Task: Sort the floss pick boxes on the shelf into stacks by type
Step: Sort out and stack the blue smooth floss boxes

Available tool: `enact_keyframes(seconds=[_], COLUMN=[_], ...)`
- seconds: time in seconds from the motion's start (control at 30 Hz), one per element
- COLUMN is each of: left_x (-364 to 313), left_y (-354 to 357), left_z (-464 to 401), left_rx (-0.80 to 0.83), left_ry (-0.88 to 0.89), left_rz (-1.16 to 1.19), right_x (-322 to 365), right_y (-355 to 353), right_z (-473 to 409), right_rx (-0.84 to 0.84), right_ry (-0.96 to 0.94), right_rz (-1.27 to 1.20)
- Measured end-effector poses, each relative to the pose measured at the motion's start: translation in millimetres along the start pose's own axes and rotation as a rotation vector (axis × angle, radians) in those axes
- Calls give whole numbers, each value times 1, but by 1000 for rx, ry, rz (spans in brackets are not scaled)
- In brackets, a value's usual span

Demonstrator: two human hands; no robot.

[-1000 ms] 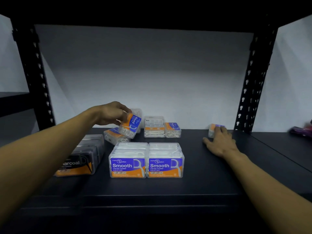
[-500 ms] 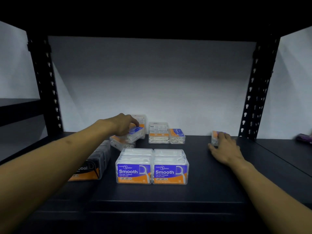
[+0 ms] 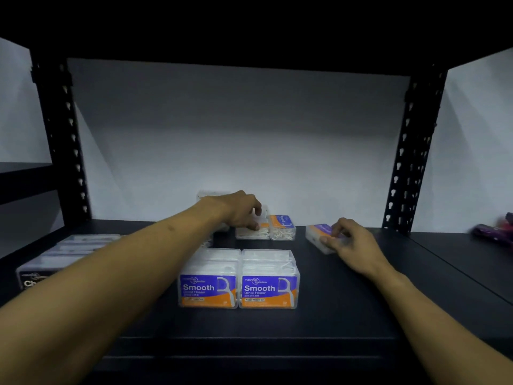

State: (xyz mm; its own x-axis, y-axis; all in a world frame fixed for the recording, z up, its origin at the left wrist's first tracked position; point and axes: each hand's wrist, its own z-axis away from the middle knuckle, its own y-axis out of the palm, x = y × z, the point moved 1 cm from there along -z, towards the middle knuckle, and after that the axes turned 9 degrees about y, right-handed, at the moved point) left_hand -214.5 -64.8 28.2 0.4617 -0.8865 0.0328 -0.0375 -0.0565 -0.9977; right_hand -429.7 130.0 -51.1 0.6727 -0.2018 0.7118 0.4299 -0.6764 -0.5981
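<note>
Fingers (image 3: 331,240) of the right hand (image 3: 351,243) are curled round a small Round box (image 3: 319,236), pinching it at its near edge; the box sits tilted, and whether its far corner touches the shelf (image 3: 347,307) cannot be told. The left hand (image 3: 238,213) reaches to the back of the shelf, its fingers bent down onto a clear box (image 3: 254,233) that stands just beside a second Round box (image 3: 281,226). Whether the left fingers grip that box or only press on it is not clear — the hand hides the contact.

Nearer the front, two Smooth boxes (image 3: 238,279) stand side by side, touching, labels facing out. At the far left, partly behind the left forearm, lies a dark charcoal stack (image 3: 55,257).

Risks, as a judgement: the right hand's hold is shallow, at one edge only, so the light plastic box could twist out and drop. The left forearm passes close above the Smooth boxes and the charcoal stack — a low pull back could knock them askew.
</note>
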Motion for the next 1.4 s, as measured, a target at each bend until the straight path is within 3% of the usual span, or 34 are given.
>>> enact_keyframes(seconds=[0.3,0.53,1.2,1.4], left_x=[8,1,-8,-2], left_y=[12,21,3,-5], left_z=[-12,-15,-6,-5], left_rx=[56,50,31,41], left_ry=[-54,18,19,-44], left_rz=[-61,-96,202,474], right_x=[3,3,0,-1], right_y=[-3,-4,-2,-2], right_z=[2,3,-1,-1], right_rx=[103,115,122,124], right_ry=[34,37,11,5], right_rz=[-97,-95,-69,-58])
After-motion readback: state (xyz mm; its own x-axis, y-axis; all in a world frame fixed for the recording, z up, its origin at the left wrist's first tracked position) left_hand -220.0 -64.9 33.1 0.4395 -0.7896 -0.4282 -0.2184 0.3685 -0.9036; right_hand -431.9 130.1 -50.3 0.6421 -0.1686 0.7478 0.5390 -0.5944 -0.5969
